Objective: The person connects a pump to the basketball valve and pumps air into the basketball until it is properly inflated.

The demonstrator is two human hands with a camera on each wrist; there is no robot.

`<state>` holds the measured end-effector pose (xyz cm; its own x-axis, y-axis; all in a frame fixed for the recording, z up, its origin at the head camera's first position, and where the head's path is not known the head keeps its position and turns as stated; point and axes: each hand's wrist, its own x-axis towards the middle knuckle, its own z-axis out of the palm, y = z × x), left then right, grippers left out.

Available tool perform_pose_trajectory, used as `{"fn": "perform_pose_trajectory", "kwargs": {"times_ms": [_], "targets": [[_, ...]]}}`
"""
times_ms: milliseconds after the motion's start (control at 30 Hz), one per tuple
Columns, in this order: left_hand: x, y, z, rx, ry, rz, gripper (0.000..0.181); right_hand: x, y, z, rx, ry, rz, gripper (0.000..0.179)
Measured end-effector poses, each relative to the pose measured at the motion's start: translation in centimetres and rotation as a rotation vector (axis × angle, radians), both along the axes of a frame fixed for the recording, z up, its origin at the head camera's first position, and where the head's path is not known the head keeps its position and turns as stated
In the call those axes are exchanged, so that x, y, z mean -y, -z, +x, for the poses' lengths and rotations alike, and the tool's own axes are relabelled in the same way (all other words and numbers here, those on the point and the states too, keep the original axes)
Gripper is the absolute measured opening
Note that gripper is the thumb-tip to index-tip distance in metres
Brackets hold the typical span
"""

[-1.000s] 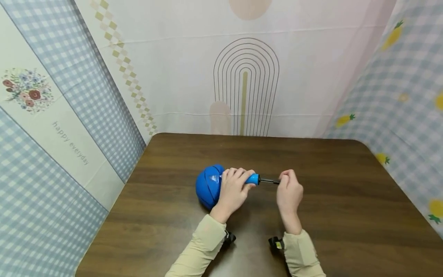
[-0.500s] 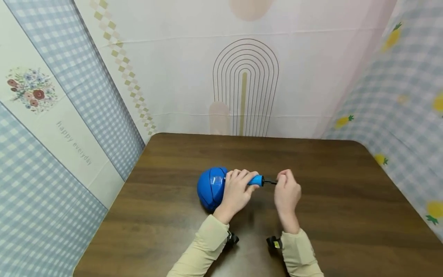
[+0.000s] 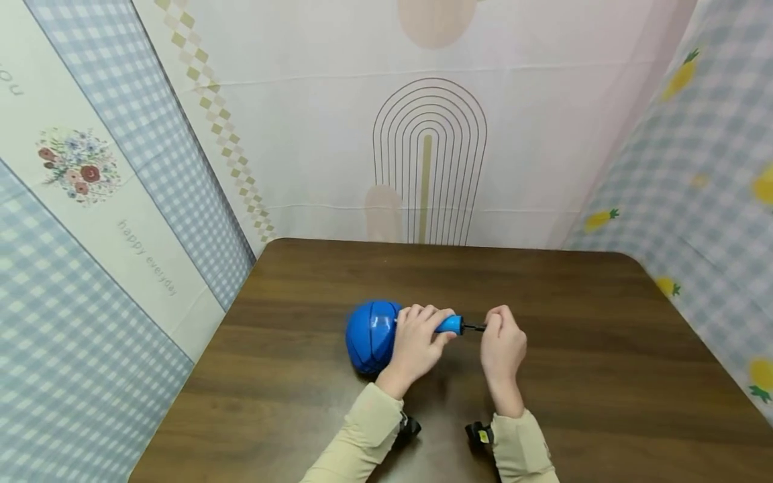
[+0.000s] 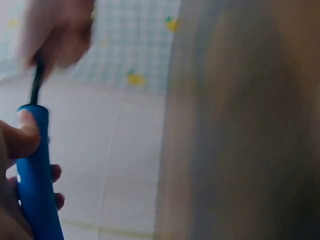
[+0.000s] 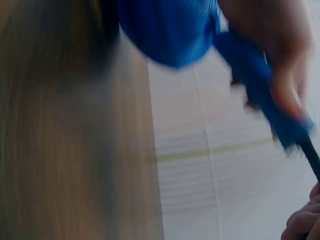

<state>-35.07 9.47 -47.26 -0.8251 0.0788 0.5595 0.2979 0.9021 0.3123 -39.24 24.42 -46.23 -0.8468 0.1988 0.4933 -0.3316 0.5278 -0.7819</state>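
A blue ball (image 3: 368, 339) with dark seam lines lies on the brown table, slightly misshapen. Beside it on the right, a blue hand pump (image 3: 450, 325) lies roughly level, its near end at the ball. My left hand (image 3: 417, 343) grips the pump's barrel; in the left wrist view the thumb lies along the blue barrel (image 4: 37, 170) and fingertips show behind it. A thin black rod (image 3: 474, 327) sticks out of the barrel's right end. My right hand (image 3: 504, 345), fingers curled, holds the rod's outer end, which its fingers hide. The right wrist view is blurred.
The wooden table (image 3: 272, 416) ends at a white printed cloth (image 3: 314, 147) behind it. Checked cloths (image 3: 725, 221) hang at both sides. A small black camera (image 3: 408, 429) sits at the left wrist, another black camera (image 3: 478, 435) at the right.
My left hand, the pump barrel and the ball have shifted slightly right, toward my right hand. Less of the black rod shows than a second ago. Both hands keep their hold.
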Motion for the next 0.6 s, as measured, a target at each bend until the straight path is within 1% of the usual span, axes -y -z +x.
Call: {"fn": "perform_pose_trajectory", "kwargs": {"times_ms": [100, 167, 233, 300, 367, 433, 533, 600], "targets": [[-0.1, 0.0, 0.5, -0.005, 0.050, -0.014, 0.035, 0.9, -0.1, 1.0, -0.001, -0.055, 0.053, 0.027], [0.4, -0.3, 0.8, -0.010, 0.060, -0.025, 0.036, 0.9, -0.1, 1.3, 0.016, -0.060, 0.052, 0.026], [1.3, -0.7, 1.2, -0.009, 0.045, -0.032, 0.036, 0.4, -0.2, 1.5, 0.038, -0.021, 0.018, 0.027], [2.3, -0.9, 1.8, 0.010, 0.030, -0.020, 0.037, -0.1, -0.2, 1.7, 0.053, 0.025, -0.033, 0.028], [3.0, -0.8, 2.2, 0.021, 0.005, -0.006, 0.036, -0.1, -0.1, 2.1, 0.053, 0.065, -0.077, 0.028], [3.1, -0.6, 2.7, 0.009, -0.002, -0.002, 0.035, 0.5, 0.1, 2.7, 0.028, 0.078, -0.090, 0.026], [1.9, -0.2, 2.2, -0.003, -0.004, -0.004, 0.035, 1.8, 0.3, 2.6, -0.005, 0.033, -0.072, 0.023], [1.4, -0.1, 1.8, -0.010, 0.009, -0.015, 0.035, 2.2, 0.4, 2.4, 0.005, -0.033, -0.048, 0.023]]}}
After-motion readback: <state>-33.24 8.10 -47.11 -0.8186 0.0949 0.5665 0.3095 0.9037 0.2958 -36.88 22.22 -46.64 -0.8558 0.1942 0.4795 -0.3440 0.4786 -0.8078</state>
